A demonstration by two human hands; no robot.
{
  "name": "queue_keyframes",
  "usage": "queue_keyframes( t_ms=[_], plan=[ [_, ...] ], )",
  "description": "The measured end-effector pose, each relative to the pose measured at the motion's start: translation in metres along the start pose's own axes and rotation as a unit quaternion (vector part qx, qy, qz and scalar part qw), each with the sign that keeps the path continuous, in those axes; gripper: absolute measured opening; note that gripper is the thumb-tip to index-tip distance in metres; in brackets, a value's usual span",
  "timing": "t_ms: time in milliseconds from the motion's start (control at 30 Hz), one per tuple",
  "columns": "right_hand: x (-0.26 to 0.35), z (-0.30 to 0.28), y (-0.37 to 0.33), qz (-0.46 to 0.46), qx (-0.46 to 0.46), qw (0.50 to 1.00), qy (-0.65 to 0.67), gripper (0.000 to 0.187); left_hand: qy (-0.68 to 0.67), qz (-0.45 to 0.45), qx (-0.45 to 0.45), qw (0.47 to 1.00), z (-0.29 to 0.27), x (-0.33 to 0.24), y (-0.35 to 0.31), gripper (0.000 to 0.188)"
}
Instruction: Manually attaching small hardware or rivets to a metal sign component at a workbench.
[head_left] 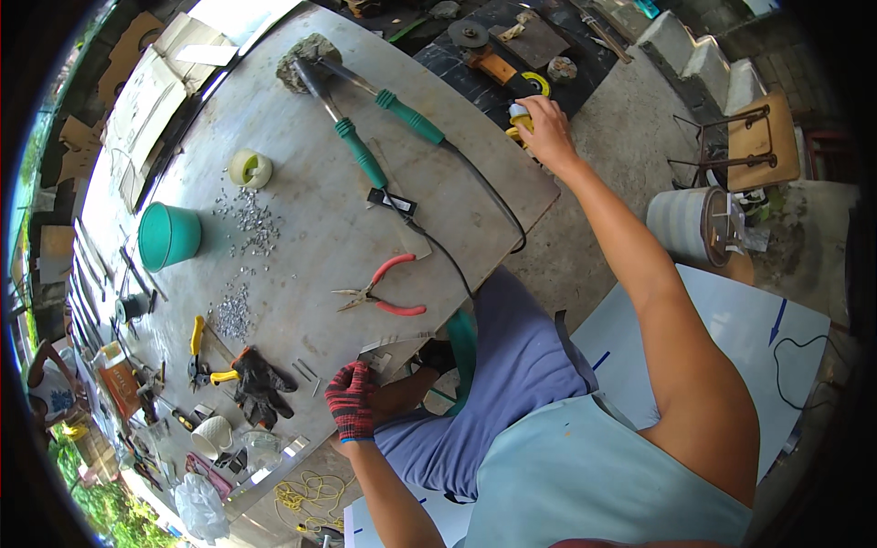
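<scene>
My left hand [351, 402], in a red-and-black knit glove, is closed at the table's near edge. A small shiny flat metal piece [376, 362] lies at its fingertips, beside a thin curved metal strip [396, 342]; what the fingers grip is hidden. My bare right hand [548, 135] reaches past the table's right corner, closed round a yellow object with a pale rounded top [519, 116], its kind unclear. Red-handled long-nose pliers [379, 290] rest with handles spread on the table. Two green-handled soldering irons [361, 151] lean with their tips on a stone block [309, 62].
Small metal bits [251, 224] are scattered by a green bucket [170, 237] and a pale cup [249, 169]. A dark glove [262, 385] and yellow-handled cutters [195, 352] lie left. An orange angle grinder [493, 64] sits beyond the right corner. Black cables [484, 187] cross the table's right edge.
</scene>
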State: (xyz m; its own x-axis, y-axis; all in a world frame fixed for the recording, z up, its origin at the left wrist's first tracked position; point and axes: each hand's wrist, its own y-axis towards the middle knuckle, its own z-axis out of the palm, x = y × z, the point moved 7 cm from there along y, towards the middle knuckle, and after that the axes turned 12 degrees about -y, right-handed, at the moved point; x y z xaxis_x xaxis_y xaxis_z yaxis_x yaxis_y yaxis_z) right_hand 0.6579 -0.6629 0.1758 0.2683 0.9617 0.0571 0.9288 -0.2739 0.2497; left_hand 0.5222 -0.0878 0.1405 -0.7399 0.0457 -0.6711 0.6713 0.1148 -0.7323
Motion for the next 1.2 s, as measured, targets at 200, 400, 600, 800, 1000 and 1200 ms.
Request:
queue_keyframes(
  t_ms=[200, 400, 600, 800, 1000, 1200],
  plan=[
    [0.163, -0.094, 0.056, -0.120, -0.127, 0.956, 0.235, 0.013, -0.027, -0.002, 0.003, 1.000, 0.005, -0.004, -0.002, 0.022],
    [0.315, -0.049, 0.066, -0.031, 0.166, 0.860, 0.481, 0.022, -0.022, -0.004, 0.009, 1.000, 0.006, -0.004, -0.004, 0.027],
    [0.379, 0.040, 0.048, 0.192, 0.276, 0.688, 0.643, 0.038, 0.014, 0.010, 0.010, 1.000, 0.004, -0.001, -0.001, 0.030],
    [0.391, 0.065, 0.071, 0.236, 0.209, 0.656, 0.685, 0.053, 0.013, 0.019, 0.025, 0.999, 0.005, 0.003, 0.005, 0.027],
    [0.395, 0.058, 0.091, 0.220, 0.151, 0.686, 0.676, 0.027, 0.013, 0.023, 0.024, 0.999, 0.006, 0.000, 0.003, 0.028],
    [0.385, 0.033, 0.107, 0.123, 0.044, 0.909, 0.396, 0.013, 0.041, -0.001, 0.027, 0.999, 0.004, 0.002, 0.004, 0.032]
  ],
)
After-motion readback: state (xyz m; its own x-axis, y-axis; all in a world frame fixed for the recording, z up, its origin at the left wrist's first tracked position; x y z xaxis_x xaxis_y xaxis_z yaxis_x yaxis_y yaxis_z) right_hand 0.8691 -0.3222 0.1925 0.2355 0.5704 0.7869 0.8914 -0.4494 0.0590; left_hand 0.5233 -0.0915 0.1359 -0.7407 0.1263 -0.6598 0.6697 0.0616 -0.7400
